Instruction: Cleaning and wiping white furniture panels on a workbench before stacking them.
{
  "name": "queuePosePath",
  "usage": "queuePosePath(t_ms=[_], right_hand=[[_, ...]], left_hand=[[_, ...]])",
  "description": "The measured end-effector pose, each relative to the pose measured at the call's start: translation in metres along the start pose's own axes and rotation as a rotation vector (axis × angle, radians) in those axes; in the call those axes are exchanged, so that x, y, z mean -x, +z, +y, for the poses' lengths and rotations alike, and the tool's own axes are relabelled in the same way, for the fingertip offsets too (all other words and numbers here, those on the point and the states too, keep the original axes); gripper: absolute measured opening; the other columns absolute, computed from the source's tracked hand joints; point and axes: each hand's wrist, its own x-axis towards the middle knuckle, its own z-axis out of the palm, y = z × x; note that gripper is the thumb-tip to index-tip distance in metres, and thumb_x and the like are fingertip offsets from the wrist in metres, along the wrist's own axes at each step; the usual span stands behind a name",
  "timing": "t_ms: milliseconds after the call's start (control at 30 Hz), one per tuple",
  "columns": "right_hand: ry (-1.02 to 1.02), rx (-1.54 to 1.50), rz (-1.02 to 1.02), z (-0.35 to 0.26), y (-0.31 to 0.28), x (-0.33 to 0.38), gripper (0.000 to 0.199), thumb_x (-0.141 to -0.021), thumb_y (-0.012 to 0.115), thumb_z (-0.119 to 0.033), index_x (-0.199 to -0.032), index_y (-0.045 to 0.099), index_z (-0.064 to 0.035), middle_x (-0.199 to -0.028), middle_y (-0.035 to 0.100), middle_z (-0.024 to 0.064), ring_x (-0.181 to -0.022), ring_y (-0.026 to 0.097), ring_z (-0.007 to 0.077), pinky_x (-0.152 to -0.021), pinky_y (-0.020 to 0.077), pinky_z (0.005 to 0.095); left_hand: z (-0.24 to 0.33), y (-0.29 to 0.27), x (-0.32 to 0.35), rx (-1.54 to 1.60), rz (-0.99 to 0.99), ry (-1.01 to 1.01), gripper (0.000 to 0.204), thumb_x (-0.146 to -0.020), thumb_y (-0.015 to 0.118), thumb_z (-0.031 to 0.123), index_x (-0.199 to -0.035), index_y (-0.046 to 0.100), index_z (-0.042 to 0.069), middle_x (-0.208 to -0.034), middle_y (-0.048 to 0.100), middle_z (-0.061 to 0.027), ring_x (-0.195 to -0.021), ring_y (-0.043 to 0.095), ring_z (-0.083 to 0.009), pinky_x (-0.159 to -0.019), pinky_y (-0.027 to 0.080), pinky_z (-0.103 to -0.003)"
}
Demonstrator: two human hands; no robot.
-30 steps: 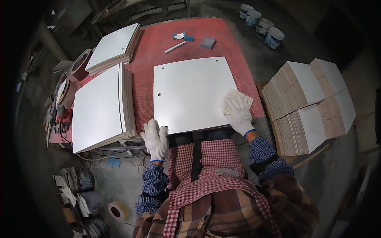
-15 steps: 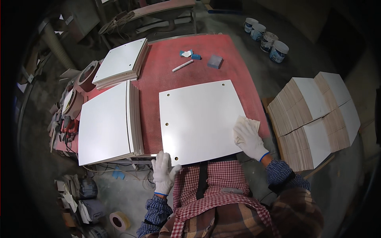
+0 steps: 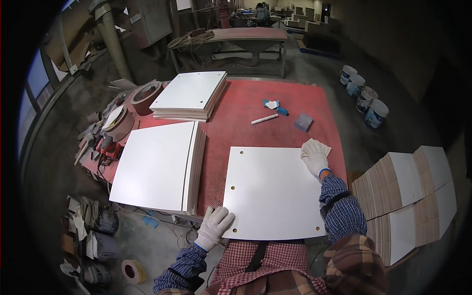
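Observation:
A white board [image 3: 275, 191] with small round holes near its edges lies flat on the red-topped table [image 3: 246, 108] in front of me. My right hand [image 3: 315, 158], in a white glove, is at the board's far right corner, pressing a folded cream cloth [image 3: 322, 146] onto it. The cloth is partly hidden under the fingers. My left hand [image 3: 215, 225], gloved too, rests against the board's near left edge with its fingers apart and no separate thing in it.
Stacks of white boards stand left [image 3: 152, 167] and far left [image 3: 189, 93]. A grey block [image 3: 303, 122], a white stick [image 3: 264, 119] and a blue piece [image 3: 281, 111] lie beyond. Cut panels [image 3: 408, 177] are piled at right; buckets [image 3: 376, 114] stand behind.
My right hand has moved with the cloth from the board's near right side to its far right corner. My left hand stays near the left corner. The view has tilted up.

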Motion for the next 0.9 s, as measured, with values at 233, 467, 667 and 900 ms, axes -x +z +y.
queuePosePath(t_ms=[233,467,667,900], right_hand=[[-0.074,-0.278,0.203,0.007,0.027,0.115,0.053,-0.098,0.058,-0.025,-0.148,0.051,-0.0095,-0.160,0.041,0.0150,-0.155,0.021,0.0395,-0.128,0.0161,0.0475],[-0.111,-0.230,0.021,-0.034,-0.019,0.304,0.062,-0.093,0.068,-0.028,-0.149,0.052,-0.0071,-0.158,0.043,0.0166,-0.154,0.026,0.0380,-0.124,0.0281,0.0451],[0.463,-1.033,0.117,-0.011,-0.056,0.418,0.059,-0.102,0.060,-0.039,-0.143,0.054,0.0032,-0.139,0.061,0.0154,-0.118,0.066,0.0279,-0.105,0.0501,0.0386],[0.732,-1.230,1.122,0.053,-0.086,0.335,0.062,-0.107,0.051,-0.044,-0.141,0.053,0.0080,-0.131,0.065,0.0145,-0.108,0.067,0.0250,-0.094,0.0535,0.0355]], left_hand=[[-0.001,0.009,0.007,0.064,0.018,0.116,0.048,-0.078,0.067,0.006,-0.123,0.054,0.003,-0.113,0.056,-0.0187,-0.104,0.058,-0.0380,-0.088,0.045,-0.049],[0.025,-0.016,0.014,0.066,0.103,0.128,0.056,-0.071,0.072,0.006,-0.126,0.060,0.001,-0.133,0.058,-0.0251,-0.124,0.057,-0.0436,-0.105,0.045,-0.055],[0.041,-0.088,-0.037,-0.074,0.128,0.233,0.047,-0.074,0.069,0.004,-0.121,0.070,0.012,-0.132,0.067,-0.0128,-0.125,0.063,-0.0351,-0.109,0.047,-0.050],[0.020,-0.142,-0.113,0.126,0.171,0.255,0.043,-0.085,0.075,0.035,-0.117,0.072,0.006,-0.107,0.075,-0.0136,-0.101,0.072,-0.0366,-0.108,0.049,-0.052]])
